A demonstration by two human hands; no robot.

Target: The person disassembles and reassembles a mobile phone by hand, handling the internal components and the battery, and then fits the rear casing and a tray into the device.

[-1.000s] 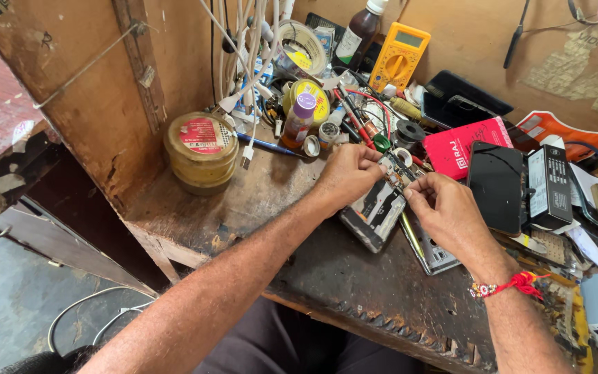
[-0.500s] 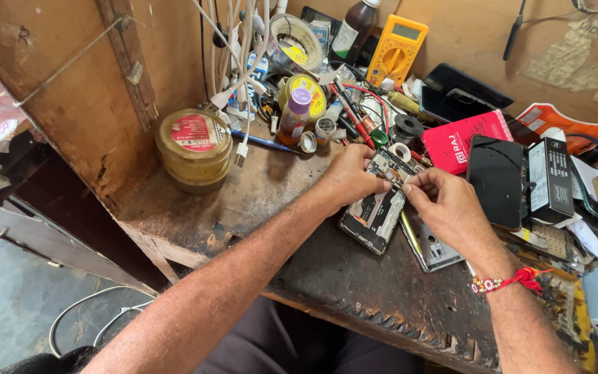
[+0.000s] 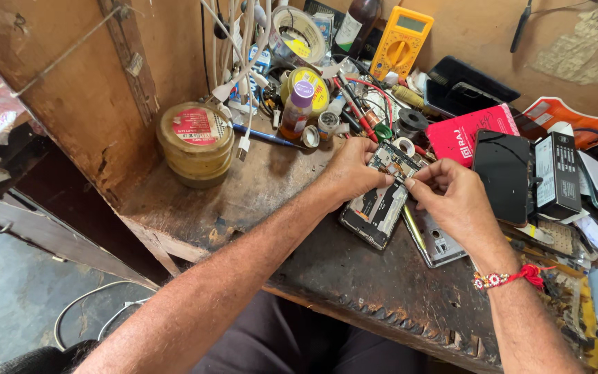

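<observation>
Nearest the camera, two bare forearms are seen reaching out over a dark, worn table (image 3: 354, 277); a red thread band with beads (image 3: 510, 277) is worn on the right wrist. Just beyond, an opened phone (image 3: 376, 208) lies flat on the table between the two hands, its inner parts laid bare. Beside it, to the right, a grey back cover (image 3: 437, 239) is laid, touching or nearly touching the phone's edge.

The left hand (image 3: 351, 173) is pressed on the upper left part of the phone, its fingers curled over the edge so that the phone is held down. The right hand (image 3: 455, 201) is closed in a pinch at the phone's upper end, thumb and forefinger brought together; whether a small part or tool is gripped between them cannot be told.

To the right of the right hand, a black phone (image 3: 503, 173) is laid face up, with a black box (image 3: 555, 173) just beside it. A red booklet (image 3: 468, 131) lies behind the right hand. Far to the left, a round tin with a red label (image 3: 195, 142) stands on the bare wood. Further back, a small bottle with a purple cap (image 3: 297, 111) stands among tangled wires, and a yellow multimeter (image 3: 401, 41) is leaned against the back wall.
</observation>
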